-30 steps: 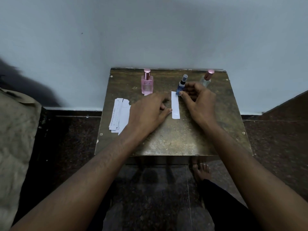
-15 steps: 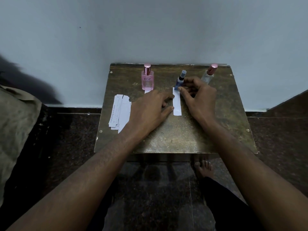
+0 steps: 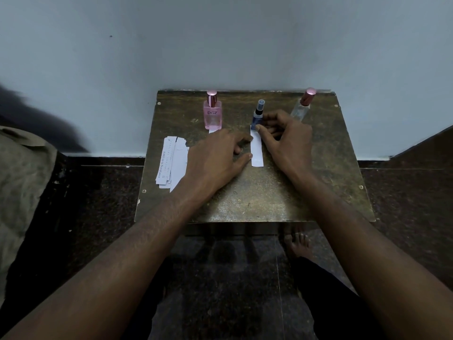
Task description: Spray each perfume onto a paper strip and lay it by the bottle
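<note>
Three perfume bottles stand along the back of a small worn table (image 3: 257,202): a pink bottle (image 3: 212,114) at the left, a small blue bottle (image 3: 258,115) in the middle, a clear bottle with a pink cap (image 3: 302,106) at the right. A white paper strip (image 3: 256,150) lies flat in front of the blue bottle. My left hand (image 3: 215,158) rests palm down, its fingertips touching the strip's left edge. My right hand (image 3: 286,141) has its thumb on the strip's top end by the blue bottle. Another strip end (image 3: 213,130) peeks out below the pink bottle.
A loose stack of white paper strips (image 3: 172,163) lies at the table's left side. The grey wall (image 3: 220,45) is right behind the table. Dark stone floor surrounds it, with beige fabric (image 3: 22,180) at the left and a bare foot (image 3: 297,244) under the front edge.
Both hands stay on the strip in front of the blue bottle. The strip has shifted slightly toward the bottle. The head view has tilted a little.
</note>
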Action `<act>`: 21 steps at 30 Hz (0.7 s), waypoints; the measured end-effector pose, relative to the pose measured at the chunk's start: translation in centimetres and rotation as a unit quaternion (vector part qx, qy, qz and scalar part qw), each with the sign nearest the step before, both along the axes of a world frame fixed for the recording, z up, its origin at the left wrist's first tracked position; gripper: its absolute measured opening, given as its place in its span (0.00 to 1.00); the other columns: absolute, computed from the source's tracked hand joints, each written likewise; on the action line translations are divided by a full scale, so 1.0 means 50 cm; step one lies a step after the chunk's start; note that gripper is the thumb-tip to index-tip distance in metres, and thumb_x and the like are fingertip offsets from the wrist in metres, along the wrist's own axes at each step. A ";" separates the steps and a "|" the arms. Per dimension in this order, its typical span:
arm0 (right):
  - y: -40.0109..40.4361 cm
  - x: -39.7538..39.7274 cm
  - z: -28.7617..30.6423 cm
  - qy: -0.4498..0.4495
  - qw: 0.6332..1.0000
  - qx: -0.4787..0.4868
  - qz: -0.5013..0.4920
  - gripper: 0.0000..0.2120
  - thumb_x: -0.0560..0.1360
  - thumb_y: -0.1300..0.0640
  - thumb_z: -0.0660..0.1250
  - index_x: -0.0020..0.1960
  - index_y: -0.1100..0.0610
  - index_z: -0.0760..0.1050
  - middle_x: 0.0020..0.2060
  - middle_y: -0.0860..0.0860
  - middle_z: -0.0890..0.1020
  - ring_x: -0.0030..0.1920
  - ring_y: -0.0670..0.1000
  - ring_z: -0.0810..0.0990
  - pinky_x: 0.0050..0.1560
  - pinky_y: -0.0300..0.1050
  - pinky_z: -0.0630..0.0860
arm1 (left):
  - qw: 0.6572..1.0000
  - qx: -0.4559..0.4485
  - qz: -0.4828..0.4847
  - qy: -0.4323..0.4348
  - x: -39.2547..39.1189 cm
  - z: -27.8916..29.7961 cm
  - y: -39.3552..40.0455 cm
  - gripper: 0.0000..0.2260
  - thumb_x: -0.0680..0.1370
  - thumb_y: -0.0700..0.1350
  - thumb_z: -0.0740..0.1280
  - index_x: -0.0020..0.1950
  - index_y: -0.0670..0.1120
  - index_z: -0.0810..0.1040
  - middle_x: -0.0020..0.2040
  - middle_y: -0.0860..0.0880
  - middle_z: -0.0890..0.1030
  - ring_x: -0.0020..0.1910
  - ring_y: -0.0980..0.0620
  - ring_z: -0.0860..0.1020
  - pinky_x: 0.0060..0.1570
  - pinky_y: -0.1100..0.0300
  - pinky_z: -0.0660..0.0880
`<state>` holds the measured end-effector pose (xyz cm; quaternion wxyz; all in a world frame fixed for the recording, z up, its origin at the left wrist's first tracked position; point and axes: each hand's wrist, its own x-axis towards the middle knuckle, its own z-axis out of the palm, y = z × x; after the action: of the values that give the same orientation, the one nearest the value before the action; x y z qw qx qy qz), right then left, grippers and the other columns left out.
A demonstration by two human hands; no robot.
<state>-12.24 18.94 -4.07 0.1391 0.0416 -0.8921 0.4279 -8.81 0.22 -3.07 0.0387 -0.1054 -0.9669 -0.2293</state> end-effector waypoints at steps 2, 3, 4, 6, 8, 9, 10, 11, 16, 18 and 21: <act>0.001 0.001 0.000 -0.001 1.000 0.000 0.001 0.11 0.77 0.56 0.79 0.59 0.52 0.85 0.45 0.39 0.85 0.46 0.35 0.84 0.46 0.27 0.79 | 1.000 -0.001 -0.001 0.002 -0.001 0.002 0.001 0.19 0.81 0.60 0.70 0.73 0.63 0.78 0.52 0.60 0.82 0.52 0.58 0.79 0.44 0.58 0.73; 0.002 0.001 0.000 0.000 1.000 -0.002 -0.001 0.12 0.76 0.56 0.79 0.59 0.52 0.85 0.45 0.39 0.85 0.46 0.35 0.84 0.47 0.28 0.79 | 1.000 -0.003 -0.002 0.003 -0.001 0.003 0.002 0.19 0.81 0.60 0.70 0.73 0.63 0.78 0.52 0.60 0.82 0.52 0.57 0.79 0.43 0.58 0.72; 0.004 0.002 0.001 0.002 1.000 -0.003 -0.004 0.13 0.76 0.56 0.80 0.60 0.53 0.85 0.45 0.40 0.85 0.45 0.36 0.84 0.47 0.28 0.80 | 1.000 -0.007 -0.004 0.004 0.000 0.005 0.003 0.19 0.81 0.59 0.70 0.73 0.62 0.78 0.52 0.59 0.83 0.51 0.57 0.80 0.43 0.58 0.72; 0.007 0.006 0.002 0.011 1.000 -0.004 -0.013 0.15 0.76 0.55 0.80 0.61 0.55 0.85 0.47 0.43 0.86 0.45 0.37 0.85 0.47 0.29 0.80 | 1.000 -0.018 -0.011 0.014 0.004 0.008 0.005 0.19 0.82 0.59 0.70 0.73 0.62 0.78 0.53 0.59 0.83 0.52 0.56 0.80 0.44 0.56 0.75; 0.012 0.014 0.007 0.023 1.000 -0.004 -0.020 0.16 0.76 0.55 0.80 0.62 0.56 0.85 0.49 0.46 0.88 0.45 0.38 0.86 0.47 0.29 0.80 | 0.999 -0.026 -0.019 0.028 0.011 0.012 0.009 0.18 0.82 0.58 0.69 0.72 0.60 0.77 0.54 0.59 0.83 0.54 0.55 0.81 0.45 0.54 0.78; 0.015 0.021 0.010 0.029 0.999 0.002 -0.024 0.16 0.76 0.55 0.80 0.62 0.57 0.85 0.49 0.47 0.88 0.45 0.39 0.86 0.48 0.28 0.80 | 0.999 -0.026 -0.019 0.036 0.016 0.016 0.010 0.18 0.82 0.57 0.69 0.72 0.59 0.77 0.54 0.59 0.83 0.54 0.55 0.81 0.44 0.55 0.76; 0.017 0.028 0.013 0.035 0.999 0.009 -0.028 0.15 0.77 0.56 0.79 0.62 0.58 0.85 0.50 0.49 0.89 0.45 0.40 0.86 0.48 0.28 0.80 | 0.999 -0.023 -0.018 0.045 0.020 0.020 0.011 0.17 0.82 0.57 0.69 0.71 0.59 0.77 0.55 0.59 0.83 0.54 0.55 0.81 0.43 0.56 0.74; 0.018 0.035 0.017 0.041 0.998 0.014 -0.035 0.15 0.77 0.57 0.78 0.63 0.58 0.84 0.51 0.50 0.89 0.46 0.40 0.86 0.49 0.27 0.80 | 0.998 -0.018 -0.017 0.051 0.023 0.026 0.010 0.17 0.82 0.56 0.69 0.71 0.58 0.78 0.55 0.59 0.83 0.54 0.55 0.81 0.43 0.57 0.72; 0.004 0.094 0.057 0.075 0.996 0.015 -0.049 0.13 0.80 0.59 0.74 0.63 0.58 0.83 0.52 0.51 0.88 0.48 0.44 0.86 0.51 0.31 0.81 | 0.998 0.015 -0.018 0.055 0.065 0.049 -0.003 0.14 0.82 0.52 0.69 0.68 0.57 0.79 0.57 0.57 0.82 0.55 0.53 0.80 0.47 0.52 0.79; -0.006 0.131 0.068 0.066 0.997 0.022 -0.035 0.12 0.80 0.59 0.74 0.63 0.58 0.83 0.51 0.51 0.88 0.47 0.46 0.87 0.52 0.38 0.84 | 0.998 0.016 -0.007 0.055 0.096 0.059 -0.010 0.13 0.83 0.53 0.69 0.67 0.56 0.80 0.56 0.56 0.81 0.55 0.53 0.79 0.47 0.53 0.77; -0.018 0.204 0.067 0.010 0.999 0.052 0.009 0.15 0.80 0.60 0.74 0.66 0.59 0.82 0.55 0.53 0.88 0.51 0.49 0.86 0.55 0.33 0.79 | 0.998 0.040 0.017 0.045 0.151 0.079 -0.028 0.12 0.82 0.53 0.70 0.66 0.57 0.81 0.53 0.57 0.80 0.54 0.55 0.77 0.48 0.56 0.75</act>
<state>-2.07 18.07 -0.72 0.1415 0.0611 -0.9112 0.3820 -1.25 -1.16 0.88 0.0905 -0.0971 -0.9560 -0.2617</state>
